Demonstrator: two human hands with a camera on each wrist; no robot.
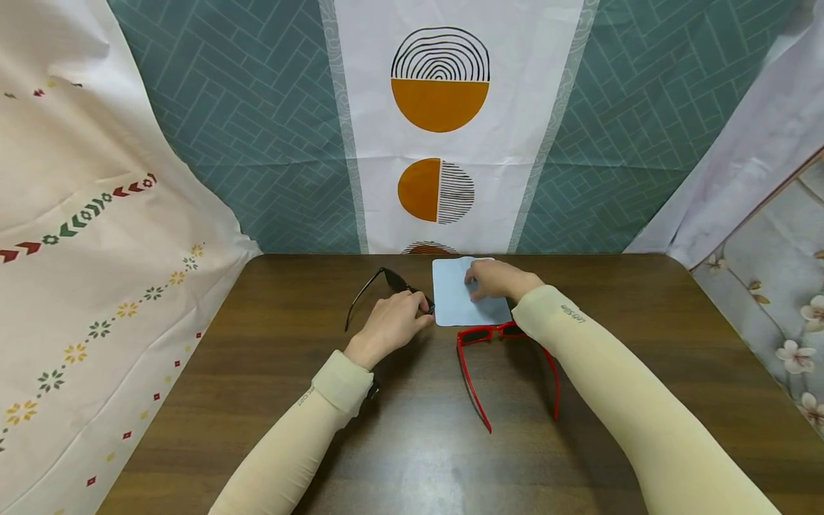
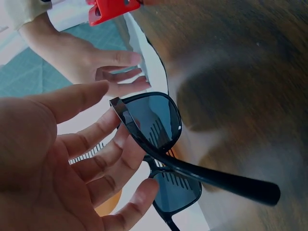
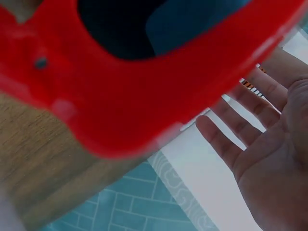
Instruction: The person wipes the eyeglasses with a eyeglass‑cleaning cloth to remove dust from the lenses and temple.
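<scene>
My left hand (image 1: 398, 320) is at the near right end of a pair of black sunglasses (image 1: 395, 280) on the table. In the left wrist view, its loosely bent fingers lie behind the dark lens by the hinge, and the thumb stands apart from the frame (image 2: 216, 178). My right hand (image 1: 497, 277) is over a light blue square cloth (image 1: 453, 293), fingertips close to its surface. The right wrist view shows that hand (image 3: 274, 154) with fingers spread loosely and nothing gripped. Red sunglasses (image 1: 473, 390) lie just nearer than the cloth, temples unfolded toward me, partly hidden by my right sleeve.
The brown wooden table (image 1: 257, 400) ends at the back against a patterned curtain (image 1: 257, 143). A cream embroidered cloth (image 1: 116, 343) hangs along the left side, and a floral cloth (image 1: 795, 357) lines the right.
</scene>
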